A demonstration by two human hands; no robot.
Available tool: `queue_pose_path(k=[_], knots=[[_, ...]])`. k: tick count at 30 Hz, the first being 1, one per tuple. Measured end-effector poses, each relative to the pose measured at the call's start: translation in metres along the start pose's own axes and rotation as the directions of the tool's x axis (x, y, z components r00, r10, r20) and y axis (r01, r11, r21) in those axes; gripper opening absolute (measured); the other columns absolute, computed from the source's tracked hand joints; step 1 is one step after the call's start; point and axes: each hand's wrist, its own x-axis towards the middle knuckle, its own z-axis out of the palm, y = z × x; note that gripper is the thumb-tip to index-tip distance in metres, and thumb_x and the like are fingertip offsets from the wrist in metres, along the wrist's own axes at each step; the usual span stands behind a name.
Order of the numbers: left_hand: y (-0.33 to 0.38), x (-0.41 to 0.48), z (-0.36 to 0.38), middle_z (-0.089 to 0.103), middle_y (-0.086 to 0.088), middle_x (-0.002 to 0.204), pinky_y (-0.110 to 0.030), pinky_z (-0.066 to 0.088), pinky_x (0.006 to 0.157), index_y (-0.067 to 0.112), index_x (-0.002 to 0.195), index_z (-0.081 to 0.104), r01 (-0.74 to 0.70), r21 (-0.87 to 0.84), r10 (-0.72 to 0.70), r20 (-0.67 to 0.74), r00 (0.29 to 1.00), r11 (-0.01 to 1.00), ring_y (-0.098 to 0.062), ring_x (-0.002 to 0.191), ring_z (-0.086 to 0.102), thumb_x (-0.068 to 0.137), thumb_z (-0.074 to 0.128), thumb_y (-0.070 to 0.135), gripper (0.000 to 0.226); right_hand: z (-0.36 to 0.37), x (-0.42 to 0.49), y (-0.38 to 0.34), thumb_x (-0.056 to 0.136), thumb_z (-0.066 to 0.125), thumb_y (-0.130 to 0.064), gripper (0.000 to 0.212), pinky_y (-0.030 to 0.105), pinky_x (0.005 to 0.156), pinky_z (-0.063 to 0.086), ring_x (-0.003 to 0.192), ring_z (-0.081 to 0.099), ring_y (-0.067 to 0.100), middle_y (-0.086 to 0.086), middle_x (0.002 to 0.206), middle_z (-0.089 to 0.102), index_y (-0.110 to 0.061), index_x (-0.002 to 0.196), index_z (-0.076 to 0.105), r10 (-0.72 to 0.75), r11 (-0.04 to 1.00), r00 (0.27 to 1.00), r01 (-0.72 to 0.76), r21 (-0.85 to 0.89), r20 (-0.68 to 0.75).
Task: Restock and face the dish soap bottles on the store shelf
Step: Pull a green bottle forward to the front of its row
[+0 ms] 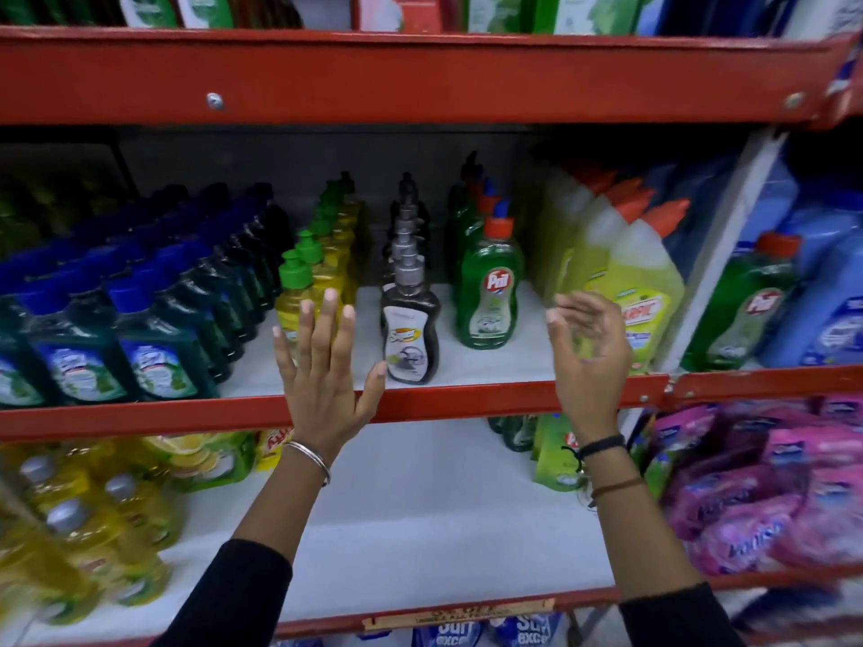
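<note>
On the middle shelf (pixel 467 399) stand rows of dish soap. A dark bottle with a grey pump (pixel 411 333) heads its row at the shelf front. Left of it runs a row of yellow bottles with green caps (pixel 294 301). To the right is a green Pril bottle (pixel 490 291) with an orange cap, set a little further back. My left hand (pixel 322 371) is spread open in front of the yellow row, its thumb close to the dark bottle's base. My right hand (pixel 590 361) hovers with loosely curled fingers in front of the yellow Harpic bottles (pixel 640 291), holding nothing.
Several dark green bottles with blue caps (pixel 154 338) fill the shelf's left part. The lower shelf (pixel 420 530) carries yellow bottles (pixel 93 530) at left, green refill pouches (pixel 555 459) and pink packs (pixel 770 497) at right. A red beam (pixel 420 77) runs overhead.
</note>
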Motion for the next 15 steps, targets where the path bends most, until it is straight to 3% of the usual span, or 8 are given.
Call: queue_pose_path(k=[3, 5, 8, 12, 15], knots=[[0.014, 0.007, 0.009, 0.001, 0.005, 0.164, -0.047, -0.002, 0.121, 0.021, 0.154, 0.009, 0.012, -0.008, -0.012, 0.010, 1.000, 1.000, -0.019, 0.151, 0.002, 0.097, 0.035, 0.047, 0.067, -0.037, 0.022, 0.014, 0.086, 0.062, -0.015, 0.024, 0.034, 0.085, 0.050, 0.090, 0.061, 0.018, -0.002, 0.096, 0.062, -0.035, 0.098, 0.053, -0.042, 0.997, 0.969, 0.023, -0.079, -0.243], [0.017, 0.007, 0.015, -0.001, 0.006, 0.163, -0.046, -0.002, 0.121, 0.021, 0.154, 0.009, 0.041, 0.005, -0.041, 0.042, 0.998, 0.999, -0.019, 0.151, 0.000, 0.097, 0.037, 0.047, 0.069, -0.059, 0.037, 0.030, 0.086, 0.061, -0.021, 0.018, 0.035, 0.087, 0.049, 0.095, 0.059, 0.020, 0.001, 0.101, 0.060, -0.026, 0.102, 0.054, -0.041, 0.992, 0.927, -0.008, -0.128, -0.374], [0.016, 0.003, 0.020, -0.002, 0.004, 0.164, -0.046, -0.003, 0.121, 0.018, 0.153, 0.012, 0.075, 0.050, -0.078, 0.069, 0.995, 0.996, -0.020, 0.151, -0.001, 0.097, 0.035, 0.051, 0.070, -0.089, 0.057, 0.058, 0.084, 0.060, -0.020, 0.037, 0.035, 0.097, 0.046, 0.110, 0.056, 0.031, 0.011, 0.113, 0.054, -0.007, 0.117, 0.052, -0.048, 0.978, 0.861, -0.063, -0.200, -0.507], [0.015, 0.003, 0.023, 0.002, 0.000, 0.164, -0.045, -0.004, 0.122, 0.016, 0.153, 0.014, 0.089, 0.062, -0.094, 0.080, 0.992, 0.994, -0.021, 0.151, -0.001, 0.096, 0.034, 0.052, 0.070, -0.119, 0.085, 0.086, 0.075, 0.059, -0.028, 0.071, 0.046, 0.114, 0.030, 0.134, 0.038, 0.031, 0.013, 0.141, 0.040, -0.008, 0.137, 0.034, 0.115, 0.932, 0.877, -0.257, -0.255, -0.466], [0.016, 0.004, 0.024, 0.014, -0.010, 0.161, -0.046, -0.003, 0.122, 0.016, 0.153, 0.015, 0.102, 0.078, -0.109, 0.091, 0.990, 0.992, -0.021, 0.151, -0.001, 0.096, 0.032, 0.052, 0.070, -0.131, 0.102, 0.090, 0.067, 0.061, -0.031, 0.086, 0.040, 0.115, 0.029, 0.135, 0.036, 0.029, 0.016, 0.146, 0.034, -0.008, 0.142, 0.025, 0.234, 0.896, 0.924, -0.326, -0.300, -0.302]])
